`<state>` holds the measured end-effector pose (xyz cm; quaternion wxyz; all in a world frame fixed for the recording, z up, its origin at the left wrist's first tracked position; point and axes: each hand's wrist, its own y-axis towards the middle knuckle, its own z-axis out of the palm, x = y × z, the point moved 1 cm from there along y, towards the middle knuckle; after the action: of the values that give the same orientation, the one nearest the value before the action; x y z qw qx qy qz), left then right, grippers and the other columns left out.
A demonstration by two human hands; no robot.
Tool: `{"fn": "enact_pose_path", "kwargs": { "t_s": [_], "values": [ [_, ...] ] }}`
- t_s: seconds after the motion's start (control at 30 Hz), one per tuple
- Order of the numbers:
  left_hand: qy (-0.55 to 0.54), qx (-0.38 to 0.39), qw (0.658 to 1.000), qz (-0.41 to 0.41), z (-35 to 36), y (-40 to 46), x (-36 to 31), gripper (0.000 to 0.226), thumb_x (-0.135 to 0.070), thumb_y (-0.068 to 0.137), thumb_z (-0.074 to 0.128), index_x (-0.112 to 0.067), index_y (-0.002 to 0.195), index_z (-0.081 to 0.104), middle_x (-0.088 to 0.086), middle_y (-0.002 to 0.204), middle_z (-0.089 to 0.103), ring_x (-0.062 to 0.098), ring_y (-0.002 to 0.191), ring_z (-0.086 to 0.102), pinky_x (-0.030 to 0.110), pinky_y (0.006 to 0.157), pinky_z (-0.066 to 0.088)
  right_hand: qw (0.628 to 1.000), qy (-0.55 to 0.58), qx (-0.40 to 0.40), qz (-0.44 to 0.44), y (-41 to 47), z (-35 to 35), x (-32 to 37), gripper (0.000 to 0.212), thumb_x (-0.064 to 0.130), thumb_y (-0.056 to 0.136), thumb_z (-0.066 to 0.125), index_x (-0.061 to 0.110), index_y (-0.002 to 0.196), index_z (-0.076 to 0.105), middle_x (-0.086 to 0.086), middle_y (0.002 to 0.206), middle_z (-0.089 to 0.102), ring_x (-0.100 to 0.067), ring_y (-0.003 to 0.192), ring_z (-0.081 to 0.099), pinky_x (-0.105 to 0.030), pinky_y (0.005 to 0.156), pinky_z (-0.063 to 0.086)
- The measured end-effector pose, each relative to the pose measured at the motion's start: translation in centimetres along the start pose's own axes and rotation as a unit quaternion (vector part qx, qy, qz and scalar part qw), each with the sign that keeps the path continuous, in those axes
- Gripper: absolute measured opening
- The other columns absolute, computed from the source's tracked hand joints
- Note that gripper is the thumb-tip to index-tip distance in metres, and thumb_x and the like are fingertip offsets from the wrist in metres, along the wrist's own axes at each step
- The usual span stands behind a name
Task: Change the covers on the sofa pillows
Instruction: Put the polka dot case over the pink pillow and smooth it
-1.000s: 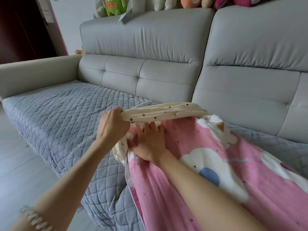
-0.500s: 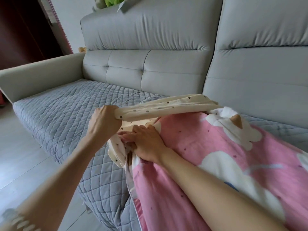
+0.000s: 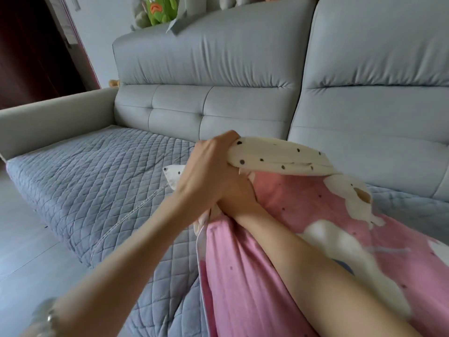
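1. Since a moment ago the left hand has crossed over the right hand, lifting the cream dotted cover higher.
2. Its grip is clenched on the cover's edge — likely holding the mouth open over the pink pillow lying on the sofa.
3. The right hand's fingers are hidden beneath the left — I cannot tell what they hold.

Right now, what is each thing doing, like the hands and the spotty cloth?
Left hand: grips the bunched edge of the spotted cover.
Spotted cover: cream, lifted off the pink pillow, bunched.
Right hand: on the pillow's end, fingers hidden behind the left hand.
Pink pillow: lying on the sofa seat.
Quilted seat cover: spread flat.
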<state>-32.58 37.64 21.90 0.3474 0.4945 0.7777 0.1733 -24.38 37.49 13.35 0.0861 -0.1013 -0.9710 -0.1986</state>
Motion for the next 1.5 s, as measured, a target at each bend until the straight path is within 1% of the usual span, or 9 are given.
{"fn": "enact_pose_path", "kwargs": {
  "t_s": [0.17, 0.4, 0.63, 0.8, 1.0, 1.13, 1.27, 1.37, 1.5],
  "values": [
    [0.024, -0.056, 0.998, -0.027, -1.6, 5.5, 0.3, 0.028, 0.010, 0.077, 0.045, 0.000, 0.096, 0.061, 0.007, 0.079, 0.054, 0.024, 0.076, 0.046, 0.026, 0.054, 0.021, 0.989, -0.010, -0.117, 0.086, -0.7, -2.7, -2.9, 0.027, 0.022, 0.100, 0.038, 0.024, 0.123, 0.052, -0.008, 0.137, 0.043, -0.031, 0.115, 0.049, -0.040, 0.086, 0.044],
    [0.090, 0.143, 0.980, -0.109, -1.5, 6.2, 2.6, 0.030, -0.017, 0.077, 0.073, -0.006, 0.096, 0.053, 0.004, 0.081, 0.050, 0.022, 0.079, 0.045, 0.029, 0.052, 0.031, 0.990, -0.048, -0.097, 0.091, -0.7, -2.0, -2.6, 0.037, 0.032, 0.098, 0.039, 0.016, 0.132, 0.045, -0.006, 0.137, 0.047, -0.026, 0.122, 0.046, -0.038, 0.097, 0.031],
    [0.009, 0.021, 0.997, -0.070, 0.2, 4.3, 3.2, 0.018, 0.003, 0.072, 0.060, -0.010, 0.073, 0.049, -0.003, 0.064, 0.047, 0.022, 0.063, 0.047, 0.020, 0.048, 0.032, 0.959, 0.070, -0.269, -0.050, 0.3, 0.5, 0.4, 0.008, 0.018, 0.067, 0.063, 0.016, 0.060, 0.064, -0.002, 0.060, 0.061, -0.024, 0.055, 0.059, -0.025, 0.054, 0.044],
    [-0.070, 0.026, 0.993, -0.088, 3.0, 2.7, 1.9, 0.025, 0.007, 0.069, 0.053, -0.017, 0.069, 0.046, -0.007, 0.062, 0.046, 0.011, 0.059, 0.043, 0.017, 0.045, 0.034, 0.997, 0.004, 0.022, 0.072, 1.3, 2.6, -1.0, 0.032, 0.023, 0.094, 0.038, 0.005, 0.110, 0.059, -0.013, 0.117, 0.059, -0.030, 0.116, 0.051, -0.036, 0.089, 0.036],
    [0.102, 0.055, 0.986, -0.120, 2.5, 2.8, 6.5, 0.043, 0.001, 0.074, 0.053, -0.017, 0.113, 0.051, 0.007, 0.104, 0.053, 0.026, 0.083, 0.048, 0.032, 0.062, 0.034, 0.995, -0.005, 0.035, -0.088, -4.1, -2.5, -1.2, 0.037, 0.038, 0.093, 0.043, 0.012, 0.106, 0.067, -0.009, 0.122, 0.060, -0.026, 0.117, 0.051, -0.038, 0.100, 0.036],
    [0.117, 0.129, 0.984, -0.040, 3.9, 2.3, 4.4, 0.051, -0.002, 0.074, 0.053, -0.022, 0.121, 0.051, 0.003, 0.112, 0.051, 0.029, 0.099, 0.053, 0.037, 0.068, 0.042, 0.967, -0.034, -0.222, 0.123, -7.6, -8.5, -9.8, 0.044, 0.047, 0.088, 0.045, 0.011, 0.076, 0.068, -0.008, 0.081, 0.068, -0.030, 0.082, 0.062, -0.036, 0.073, 0.048],
    [0.145, 0.213, 0.966, -0.029, 6.4, 3.0, 1.6, 0.059, -0.016, 0.077, 0.054, -0.026, 0.132, 0.036, 0.001, 0.125, 0.052, 0.027, 0.110, 0.053, 0.035, 0.082, 0.043, 0.879, 0.101, 0.029, 0.465, -9.9, -8.4, -17.2, 0.106, 0.093, 0.059, 0.035, 0.018, 0.132, 0.049, -0.009, 0.135, 0.051, -0.029, 0.122, 0.048, -0.038, 0.101, 0.039],
    [0.199, 0.227, 0.953, -0.019, 8.6, 3.3, 0.0, 0.060, -0.025, 0.079, 0.053, -0.025, 0.135, 0.030, 0.003, 0.129, 0.049, 0.027, 0.115, 0.051, 0.036, 0.089, 0.039, 0.844, 0.310, 0.046, 0.436, -11.1, -7.3, -16.8, 0.106, 0.091, 0.059, 0.041, 0.023, 0.140, 0.040, -0.004, 0.143, 0.044, -0.023, 0.129, 0.043, -0.030, 0.102, 0.033],
    [0.224, 0.177, 0.958, 0.028, 11.3, 5.1, -2.3, 0.048, -0.023, 0.082, 0.050, -0.018, 0.129, 0.039, 0.008, 0.122, 0.051, 0.031, 0.114, 0.049, 0.039, 0.086, 0.039, 0.864, 0.298, -0.019, 0.406, -12.6, -9.0, -14.5, 0.055, 0.062, 0.080, 0.055, 0.020, 0.115, 0.059, -0.003, 0.116, 0.064, -0.019, 0.100, 0.059, -0.026, 0.076, 0.041]
  ]
}}
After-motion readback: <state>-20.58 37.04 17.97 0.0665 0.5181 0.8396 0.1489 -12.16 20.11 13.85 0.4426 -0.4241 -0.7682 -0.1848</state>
